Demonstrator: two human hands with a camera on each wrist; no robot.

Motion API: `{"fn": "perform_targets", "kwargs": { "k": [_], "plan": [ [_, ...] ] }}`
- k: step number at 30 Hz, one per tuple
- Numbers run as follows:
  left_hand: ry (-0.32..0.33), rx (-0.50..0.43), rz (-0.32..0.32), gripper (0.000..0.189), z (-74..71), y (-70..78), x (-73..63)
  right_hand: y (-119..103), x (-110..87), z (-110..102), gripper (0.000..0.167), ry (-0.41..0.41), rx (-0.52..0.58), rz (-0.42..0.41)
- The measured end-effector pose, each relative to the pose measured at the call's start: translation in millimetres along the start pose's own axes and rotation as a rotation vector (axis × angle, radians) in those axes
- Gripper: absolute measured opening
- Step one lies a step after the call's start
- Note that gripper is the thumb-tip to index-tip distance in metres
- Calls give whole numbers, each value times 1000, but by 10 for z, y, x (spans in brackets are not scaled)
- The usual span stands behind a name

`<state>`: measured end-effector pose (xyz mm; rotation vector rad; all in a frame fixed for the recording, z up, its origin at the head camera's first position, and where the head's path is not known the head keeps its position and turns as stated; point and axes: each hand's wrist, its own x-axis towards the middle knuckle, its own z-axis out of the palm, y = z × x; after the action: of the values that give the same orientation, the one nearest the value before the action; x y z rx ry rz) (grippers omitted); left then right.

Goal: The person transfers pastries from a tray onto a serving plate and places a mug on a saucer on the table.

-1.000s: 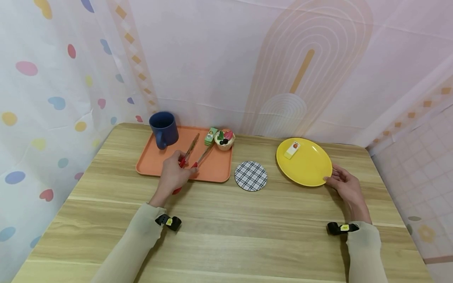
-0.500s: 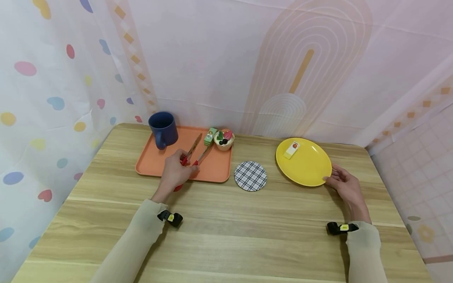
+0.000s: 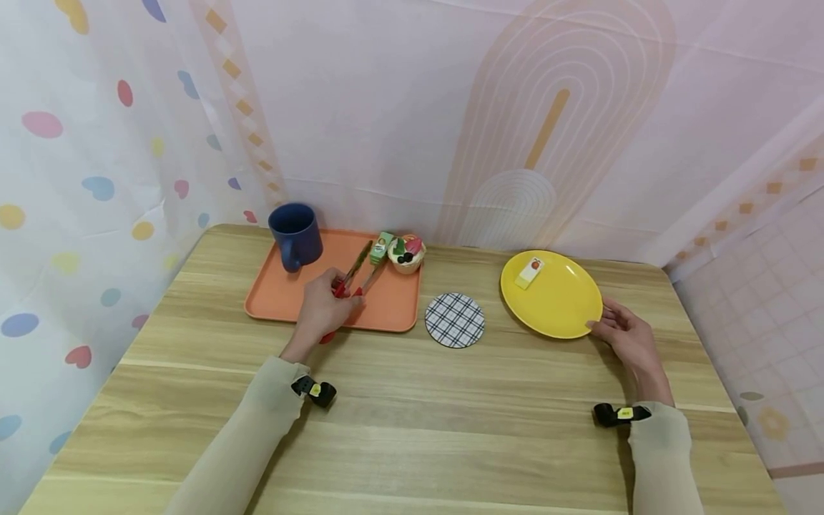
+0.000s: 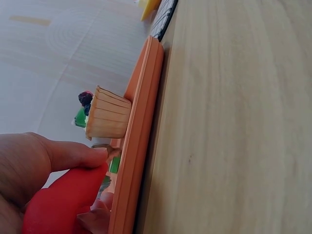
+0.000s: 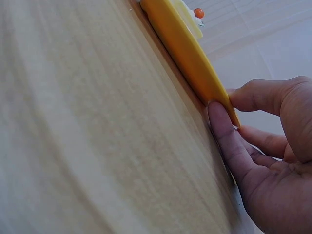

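My left hand (image 3: 322, 307) grips red-handled tongs (image 4: 66, 200) over the front of the orange tray (image 3: 270, 304). The tongs' two arms stand apart around a small green cake slice (image 3: 380, 247); I cannot tell whether they touch it. Just right of the slice sits a cupcake (image 3: 406, 255) with fruit on top. At the right, my right hand (image 3: 627, 340) pinches the rim of a yellow plate (image 3: 560, 304) between thumb and fingers, plainly seen in the right wrist view. A yellow-and-white cake slice (image 3: 529, 273) lies on the plate's left part.
A blue mug (image 3: 296, 234) stands on the tray's back left corner. Between tray and plate lies a round checked coaster (image 3: 454, 320). The wooden table (image 3: 438, 429) backs onto a patterned curtain (image 3: 386, 129).
My left hand has shifted slightly right and forward with the tongs, and their left arm has come closer to the green slice. The right hand and plate have stayed put.
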<state>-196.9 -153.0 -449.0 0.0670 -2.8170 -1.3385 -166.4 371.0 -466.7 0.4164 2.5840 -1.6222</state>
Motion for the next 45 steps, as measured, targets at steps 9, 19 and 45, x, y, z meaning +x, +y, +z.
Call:
{"fn": "perform_targets", "kwargs": {
  "k": [9,19,45],
  "plan": [
    [4,3,14,37,29,-12,30,-14,-9,0,77,-4,3,-2],
    [4,3,29,31,51,-20,34,-15,-21,1,78,-10,28,-1],
    [24,-15,74,27,-104,2,-40,-16,-23,6,75,-1,4,5]
  ]
}}
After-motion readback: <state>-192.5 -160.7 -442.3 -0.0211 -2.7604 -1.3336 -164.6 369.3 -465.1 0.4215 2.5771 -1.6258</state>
